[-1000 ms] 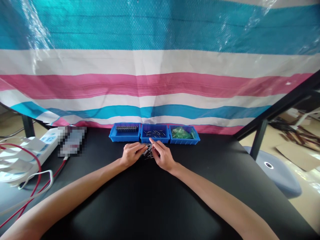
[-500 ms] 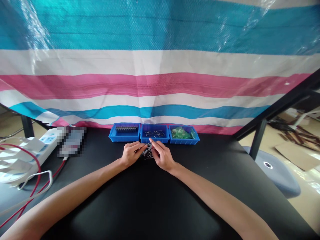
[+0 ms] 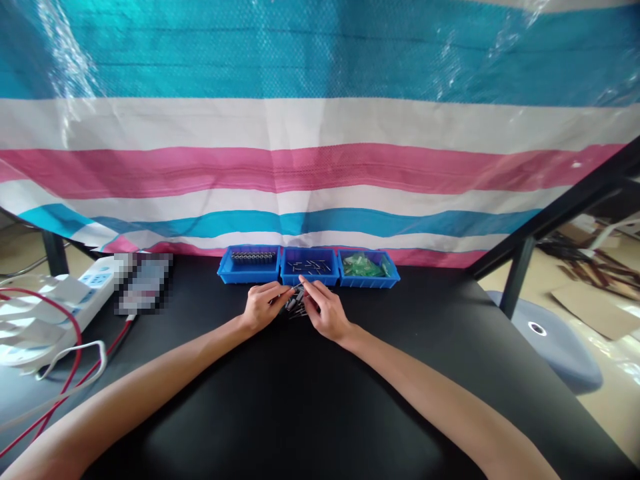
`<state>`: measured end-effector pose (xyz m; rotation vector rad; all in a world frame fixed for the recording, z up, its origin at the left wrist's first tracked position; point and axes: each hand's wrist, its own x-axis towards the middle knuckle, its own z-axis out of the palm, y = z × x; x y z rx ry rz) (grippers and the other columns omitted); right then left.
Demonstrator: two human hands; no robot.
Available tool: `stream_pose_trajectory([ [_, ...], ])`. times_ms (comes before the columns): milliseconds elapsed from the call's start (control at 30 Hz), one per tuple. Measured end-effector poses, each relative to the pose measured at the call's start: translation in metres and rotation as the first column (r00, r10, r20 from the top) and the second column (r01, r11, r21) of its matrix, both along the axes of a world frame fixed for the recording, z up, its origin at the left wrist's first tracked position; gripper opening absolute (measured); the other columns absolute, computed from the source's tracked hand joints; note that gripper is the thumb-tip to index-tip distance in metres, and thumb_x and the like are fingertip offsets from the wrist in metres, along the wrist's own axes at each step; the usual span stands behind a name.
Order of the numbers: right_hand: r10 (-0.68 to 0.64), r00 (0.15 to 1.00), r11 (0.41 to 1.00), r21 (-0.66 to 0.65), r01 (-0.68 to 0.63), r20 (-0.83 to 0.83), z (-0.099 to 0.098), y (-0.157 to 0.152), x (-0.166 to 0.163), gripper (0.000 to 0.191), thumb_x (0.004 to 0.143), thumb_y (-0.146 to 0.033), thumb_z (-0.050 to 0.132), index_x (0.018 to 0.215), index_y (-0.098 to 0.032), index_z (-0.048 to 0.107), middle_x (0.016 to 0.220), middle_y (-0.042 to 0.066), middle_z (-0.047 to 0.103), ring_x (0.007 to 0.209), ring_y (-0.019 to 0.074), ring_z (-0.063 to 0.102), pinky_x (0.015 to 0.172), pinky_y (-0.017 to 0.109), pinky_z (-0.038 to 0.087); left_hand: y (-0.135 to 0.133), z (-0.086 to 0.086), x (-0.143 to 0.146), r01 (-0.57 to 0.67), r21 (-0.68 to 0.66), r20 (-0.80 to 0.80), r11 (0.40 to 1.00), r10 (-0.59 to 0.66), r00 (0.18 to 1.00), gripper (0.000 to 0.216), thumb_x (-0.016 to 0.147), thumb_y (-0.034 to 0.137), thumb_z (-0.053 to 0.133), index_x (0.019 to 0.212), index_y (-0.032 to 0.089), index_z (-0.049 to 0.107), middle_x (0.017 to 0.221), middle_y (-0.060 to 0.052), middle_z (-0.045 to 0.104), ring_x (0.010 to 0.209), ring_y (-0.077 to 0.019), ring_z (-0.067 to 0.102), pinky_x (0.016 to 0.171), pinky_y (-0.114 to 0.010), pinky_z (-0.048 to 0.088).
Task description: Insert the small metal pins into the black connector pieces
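Note:
My left hand [image 3: 262,307] is closed in a pinch, with a thin metal pin [image 3: 299,287] at its fingertips. Facing it, my right hand [image 3: 327,313] has its index finger and thumb drawn together at the pin's other end; its exact grip is partly hidden. Between and beneath both hands lies a pile of small dark and silvery metal parts [image 3: 296,307] on the black table. Just behind the hands stands a blue bin [image 3: 310,280] with several loose thin pins in it.
A left blue bin [image 3: 249,276] holds rows of small metal cylinders, and a right blue bin [image 3: 370,283] holds green plastic packets. At the left are a white power strip [image 3: 97,277], a blurred-out phone-like object [image 3: 144,283] and red and white cables. A striped sheet [image 3: 320,170] hangs behind.

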<state>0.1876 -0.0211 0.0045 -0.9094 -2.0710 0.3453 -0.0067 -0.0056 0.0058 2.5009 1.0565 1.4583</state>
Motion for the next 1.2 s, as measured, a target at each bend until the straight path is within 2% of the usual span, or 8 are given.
stream_pose_trajectory([
  [300, -0.005, 0.999, 1.0, -0.013, 0.005, -0.046, 0.0012, -0.0005, 0.0006, 0.045, 0.095, -0.019, 0.041, 0.14, -0.021, 0.039, 0.092, 0.007, 0.059, 0.08, 0.0181, 0.06, 0.076, 0.032, 0.055, 0.0001, -0.002, 0.0003, 0.032, -0.003, -0.018, 0.999, -0.033, 0.999, 0.012, 0.088, 0.022, 0.059, 0.085, 0.015, 0.068, 0.062, 0.0, 0.058, 0.052, -0.0069, 0.05, 0.052, -0.018, 0.041],
  [467, -0.048, 0.994, 0.998, -0.035, 0.045, -0.098, 0.0029, -0.0004, 0.0013, 0.026, 0.096, -0.021, 0.042, 0.118, -0.02, 0.055, 0.094, 0.007, 0.062, 0.08, 0.0165, 0.061, 0.076, 0.029, 0.052, 0.0002, -0.0004, 0.0014, 0.002, 0.001, -0.028, 1.0, -0.002, 1.0, 0.013, 0.088, 0.022, 0.058, 0.085, 0.014, 0.068, 0.061, 0.0, 0.058, 0.052, -0.0076, 0.05, 0.052, -0.019, 0.04],
  [667, -0.065, 0.993, 0.998, -0.028, 0.062, -0.099, 0.0032, 0.0014, 0.0004, 0.016, 0.095, -0.026, 0.046, 0.101, -0.019, 0.06, 0.086, 0.005, 0.062, 0.073, 0.0152, 0.06, 0.071, 0.026, 0.05, -0.0004, 0.002, 0.0016, -0.004, -0.019, -0.036, 1.0, 0.003, 0.999, 0.014, 0.089, 0.024, 0.058, 0.084, 0.014, 0.067, 0.064, -0.001, 0.061, 0.054, -0.0082, 0.053, 0.054, -0.019, 0.042],
  [933, -0.056, 0.994, 0.998, -0.022, 0.054, -0.09, -0.0017, 0.0022, -0.0006, 0.022, 0.096, -0.03, 0.045, 0.09, -0.019, 0.062, 0.081, 0.005, 0.061, 0.071, 0.0152, 0.06, 0.067, 0.026, 0.049, 0.0013, 0.001, 0.0, 0.069, -0.043, -0.04, 0.997, -0.071, 0.997, 0.014, 0.089, 0.025, 0.057, 0.095, 0.016, 0.066, 0.081, -0.005, 0.07, 0.066, -0.0098, 0.063, 0.063, -0.018, 0.049],
  [1200, -0.038, 0.999, 0.999, -0.034, 0.038, -0.011, -0.0022, 0.0023, -0.0019, 0.028, 0.098, -0.033, 0.042, 0.078, -0.019, 0.056, 0.071, 0.003, 0.061, 0.065, 0.0142, 0.058, 0.063, 0.024, 0.044, -0.0032, 0.0042, -0.0008, 0.079, 0.119, -0.037, 0.99, -0.075, 0.997, 0.018, 0.087, 0.018, 0.06, 0.104, 0.019, 0.067, 0.092, -0.005, 0.073, 0.079, -0.0114, 0.069, 0.069, -0.018, 0.053],
])
